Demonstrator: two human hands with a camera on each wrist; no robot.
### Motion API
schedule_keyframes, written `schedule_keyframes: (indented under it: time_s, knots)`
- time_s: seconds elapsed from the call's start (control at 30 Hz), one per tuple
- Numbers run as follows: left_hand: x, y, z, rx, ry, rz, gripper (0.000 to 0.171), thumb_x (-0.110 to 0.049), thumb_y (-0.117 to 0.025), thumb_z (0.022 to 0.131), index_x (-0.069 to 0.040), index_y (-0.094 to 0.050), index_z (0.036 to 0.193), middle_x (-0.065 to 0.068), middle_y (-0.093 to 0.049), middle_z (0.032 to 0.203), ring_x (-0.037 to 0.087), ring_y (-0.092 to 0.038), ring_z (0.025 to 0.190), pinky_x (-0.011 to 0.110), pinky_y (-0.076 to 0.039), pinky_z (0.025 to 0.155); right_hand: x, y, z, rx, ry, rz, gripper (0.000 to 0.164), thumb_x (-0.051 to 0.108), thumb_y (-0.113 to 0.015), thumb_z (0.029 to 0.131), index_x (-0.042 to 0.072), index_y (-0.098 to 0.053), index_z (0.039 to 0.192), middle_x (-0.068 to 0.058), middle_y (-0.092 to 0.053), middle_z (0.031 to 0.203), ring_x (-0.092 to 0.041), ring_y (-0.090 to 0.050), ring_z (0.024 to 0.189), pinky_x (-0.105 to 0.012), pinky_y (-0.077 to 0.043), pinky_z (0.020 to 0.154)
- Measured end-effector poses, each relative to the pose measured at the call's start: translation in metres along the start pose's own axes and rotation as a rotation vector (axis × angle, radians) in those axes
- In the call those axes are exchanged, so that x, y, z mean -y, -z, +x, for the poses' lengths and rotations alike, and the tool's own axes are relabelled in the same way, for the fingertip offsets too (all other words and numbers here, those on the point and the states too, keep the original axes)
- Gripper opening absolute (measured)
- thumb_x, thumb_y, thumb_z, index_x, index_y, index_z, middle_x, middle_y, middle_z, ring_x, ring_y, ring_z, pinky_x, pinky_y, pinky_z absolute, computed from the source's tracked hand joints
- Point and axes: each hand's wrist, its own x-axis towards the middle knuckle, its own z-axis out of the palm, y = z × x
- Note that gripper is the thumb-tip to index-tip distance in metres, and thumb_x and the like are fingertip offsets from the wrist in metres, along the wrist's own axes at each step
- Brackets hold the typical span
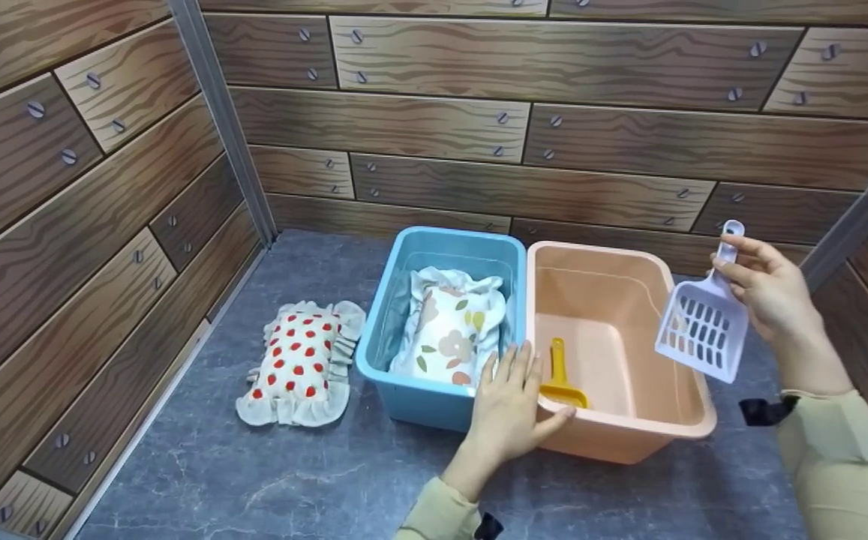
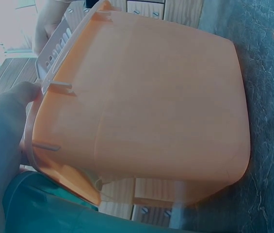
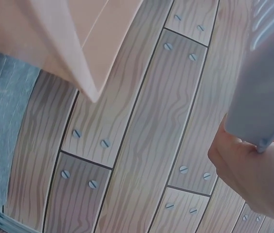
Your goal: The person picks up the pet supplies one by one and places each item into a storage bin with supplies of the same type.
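My right hand pinches the handle of a pale lilac slotted litter scoop, raised over the right side of a peach bin with its slotted blade hanging down. In the right wrist view the scoop is partly cut off beside the hand. Fingers spread and straight, my left hand rests at the front, where the peach bin's rim meets that of a blue bin. Its thumb lies along the peach rim. Inside the peach bin, near the left hand, leans a small yellow scoop.
A floral pillow with a ruffled edge lies in the blue bin. Left of the bins, a strawberry-print pillow lies on the dark grey marbled surface. Wood-print walls stand behind and on both sides.
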Motion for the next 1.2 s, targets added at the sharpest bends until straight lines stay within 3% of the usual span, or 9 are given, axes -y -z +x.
schedule_keyframes:
  time_s: [0.2, 0.9, 1.2]
  knots:
    - [0.0, -0.001, -0.001, -0.037, -0.006, 0.003, 0.083, -0.072, -0.031, 0.093, -0.011, -0.042, 0.149, 0.008, -0.038, 0.155, 0.025, -0.034, 0.143, 0.046, -0.023, 0.116, -0.004, -0.007, 0.003, 0.016, -0.018, 0.039, 0.029, -0.005, -0.065, 0.089, 0.019, -0.071, 0.104, 0.001, -0.06, 0.093, -0.007, -0.062, 0.081, -0.016, -0.051, 0.067]
    - [0.0, 0.001, 0.0, 0.037, 0.001, -0.006, 0.087, -0.073, -0.024, 0.093, -0.01, -0.034, 0.153, 0.007, -0.03, 0.158, 0.024, -0.027, 0.146, 0.046, -0.021, 0.117, -0.008, -0.023, 0.009, 0.031, -0.015, 0.084, 0.029, -0.006, -0.065, 0.089, 0.017, -0.072, 0.103, -0.001, -0.062, 0.091, -0.008, -0.063, 0.08, -0.017, -0.052, 0.066]
    - [0.0, -0.001, 0.0, 0.004, -0.006, 0.006, 0.086, -0.073, -0.026, 0.093, -0.01, -0.036, 0.152, 0.008, -0.035, 0.156, 0.025, -0.031, 0.144, 0.047, -0.026, 0.115, -0.009, -0.029, 0.013, 0.029, -0.025, 0.074, 0.027, -0.004, -0.066, 0.089, 0.018, -0.071, 0.105, 0.001, -0.063, 0.092, -0.008, -0.063, 0.081, -0.016, -0.049, 0.065]
